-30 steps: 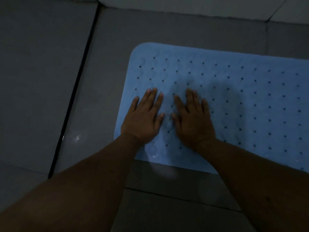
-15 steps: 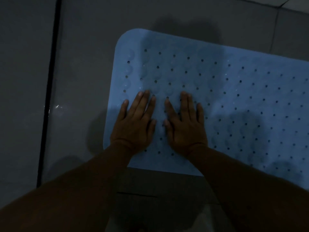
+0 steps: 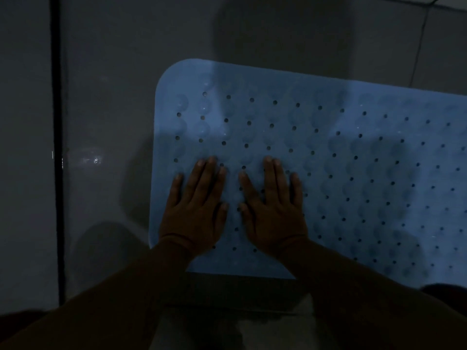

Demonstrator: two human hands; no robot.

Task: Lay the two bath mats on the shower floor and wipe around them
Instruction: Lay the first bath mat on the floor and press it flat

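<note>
Pressing blue bath mat (image 3: 328,152) onto shower floor (image 3: 113,97); left hand (image 3: 195,210), right hand (image 3: 274,213) flat, spread, gripping nothing. Next: press remaining mat area rightward.

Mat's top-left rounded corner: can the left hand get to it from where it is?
Probably yes. The left hand lies flat on the blue mat near its left edge, and nothing lies between it and that corner.

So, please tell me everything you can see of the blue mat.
The blue mat looks like soft rubber, with rounded corners, rows of small holes and round bumps. It lies flat on the grey floor; its right end runs out of view. The left hand and right hand rest flat near its left end.
</note>
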